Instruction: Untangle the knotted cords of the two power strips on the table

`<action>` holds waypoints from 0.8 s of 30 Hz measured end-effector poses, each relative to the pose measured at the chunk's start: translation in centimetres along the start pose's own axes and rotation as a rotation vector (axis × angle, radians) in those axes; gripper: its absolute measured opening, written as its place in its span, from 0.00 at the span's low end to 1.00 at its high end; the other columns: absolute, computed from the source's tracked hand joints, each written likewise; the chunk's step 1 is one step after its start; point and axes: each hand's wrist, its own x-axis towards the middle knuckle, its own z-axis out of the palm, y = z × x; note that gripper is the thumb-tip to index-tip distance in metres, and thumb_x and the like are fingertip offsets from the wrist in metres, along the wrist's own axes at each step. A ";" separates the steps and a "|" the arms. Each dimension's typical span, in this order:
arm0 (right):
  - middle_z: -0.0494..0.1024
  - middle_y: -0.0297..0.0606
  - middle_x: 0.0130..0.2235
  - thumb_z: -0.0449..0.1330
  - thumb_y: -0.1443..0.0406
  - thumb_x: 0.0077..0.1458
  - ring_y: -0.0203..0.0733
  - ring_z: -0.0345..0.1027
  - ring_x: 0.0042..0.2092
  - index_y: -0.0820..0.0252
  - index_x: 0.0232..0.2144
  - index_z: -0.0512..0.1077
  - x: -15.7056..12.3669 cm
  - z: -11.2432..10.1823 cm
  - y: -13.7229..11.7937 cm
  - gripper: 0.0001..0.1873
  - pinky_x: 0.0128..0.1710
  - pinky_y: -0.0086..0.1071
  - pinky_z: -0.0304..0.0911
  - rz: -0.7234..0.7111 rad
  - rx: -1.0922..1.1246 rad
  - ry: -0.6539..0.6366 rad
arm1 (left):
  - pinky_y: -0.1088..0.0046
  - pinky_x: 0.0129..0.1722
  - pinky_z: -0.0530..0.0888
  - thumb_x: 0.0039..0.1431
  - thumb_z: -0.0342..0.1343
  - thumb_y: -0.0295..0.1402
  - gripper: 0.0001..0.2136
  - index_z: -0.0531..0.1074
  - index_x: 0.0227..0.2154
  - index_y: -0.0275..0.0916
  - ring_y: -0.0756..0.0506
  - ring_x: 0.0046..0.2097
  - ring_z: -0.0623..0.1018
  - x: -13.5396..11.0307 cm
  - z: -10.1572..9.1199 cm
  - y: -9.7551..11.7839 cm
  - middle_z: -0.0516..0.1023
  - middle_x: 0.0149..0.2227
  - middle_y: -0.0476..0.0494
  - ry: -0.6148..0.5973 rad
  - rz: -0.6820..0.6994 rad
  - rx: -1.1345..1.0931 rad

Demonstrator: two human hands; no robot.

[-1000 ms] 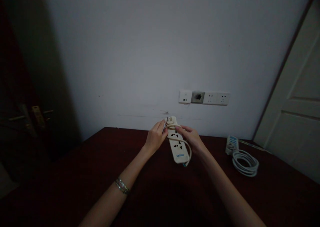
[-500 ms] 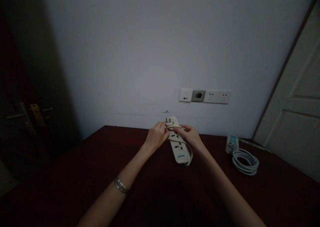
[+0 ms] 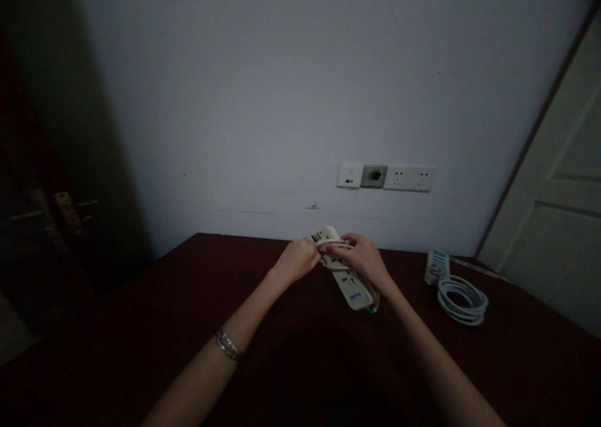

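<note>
A white power strip [image 3: 353,289] is held at a slant above the dark red table, its far end toward the wall. Its white cord [image 3: 334,268] crosses over the sockets in loops. My left hand [image 3: 297,259] is closed at the strip's left side, fingers pinched on the cord. My right hand [image 3: 364,258] grips the strip from the right, its thumb lying across the top over the cord and its other fingers hidden behind.
On the table [image 3: 197,302] to the right stands a second power strip [image 3: 437,267] with its coiled white cable [image 3: 462,302]. Wall sockets [image 3: 408,178] sit above the table's back edge. A pale door [image 3: 568,183] is at the right.
The power strip has turned, its near end swinging to the right. My left hand has closed tighter at the cord, and the loose loop on the right is drawn in.
</note>
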 end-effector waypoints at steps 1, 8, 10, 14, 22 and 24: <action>0.77 0.41 0.28 0.60 0.48 0.40 0.42 0.69 0.27 0.59 0.35 0.75 0.1 -0.1 0.1 0.25 0.24 0.29 0.55 0.002 -0.021 -0.008 | 0.67 0.32 0.69 0.59 0.44 0.29 0.13 0.73 0.30 0.29 0.43 0.30 0.75 0.0 0.1 -0.2 0.75 0.30 0.33 0.005 0.017 -0.041; 0.77 0.41 0.29 0.60 0.45 0.39 0.44 0.70 0.30 0.61 0.35 0.75 0.7 -1.2 0.4 0.28 0.27 0.31 0.58 -0.012 -0.031 -0.092 | 0.75 0.28 0.63 0.58 0.45 0.29 0.12 0.73 0.28 0.32 0.50 0.26 0.71 -0.4 -0.1 -1.6 0.75 0.27 0.41 -0.020 0.152 -0.331; 0.77 0.41 0.31 0.60 0.46 0.38 0.44 0.70 0.32 0.62 0.36 0.74 0.7 -1.6 0.3 0.29 0.30 0.32 0.59 -0.022 -0.010 -0.118 | 0.76 0.27 0.62 0.59 0.45 0.29 0.12 0.74 0.28 0.33 0.51 0.26 0.70 -0.5 -0.3 -1.8 0.76 0.26 0.42 -0.051 0.169 -0.384; 0.77 0.41 0.30 0.61 0.47 0.39 0.43 0.69 0.32 0.64 0.36 0.74 0.5 -1.8 0.2 0.28 0.30 0.31 0.59 -0.006 0.082 -0.196 | 0.77 0.26 0.60 0.59 0.46 0.30 0.12 0.75 0.29 0.33 0.53 0.24 0.67 -0.6 -0.9 -2.0 0.74 0.25 0.45 -0.115 0.180 -0.484; 0.75 0.39 0.26 0.62 0.49 0.37 0.40 0.66 0.28 0.64 0.32 0.73 0.5 -1.7 0.1 0.26 0.26 0.30 0.58 0.039 0.127 -0.197 | 0.79 0.25 0.61 0.59 0.46 0.34 0.14 0.75 0.28 0.33 0.53 0.25 0.68 -0.6 -0.9 -2.3 0.74 0.24 0.47 -0.121 0.117 -0.599; 0.74 0.38 0.26 0.62 0.49 0.37 0.40 0.66 0.28 0.63 0.31 0.72 0.5 -1.8 0.0 0.24 0.26 0.30 0.58 0.041 0.150 -0.207 | 0.78 0.26 0.62 0.59 0.46 0.35 0.14 0.75 0.30 0.34 0.53 0.25 0.69 -0.6 -0.8 -2.4 0.75 0.25 0.46 -0.131 0.101 -0.648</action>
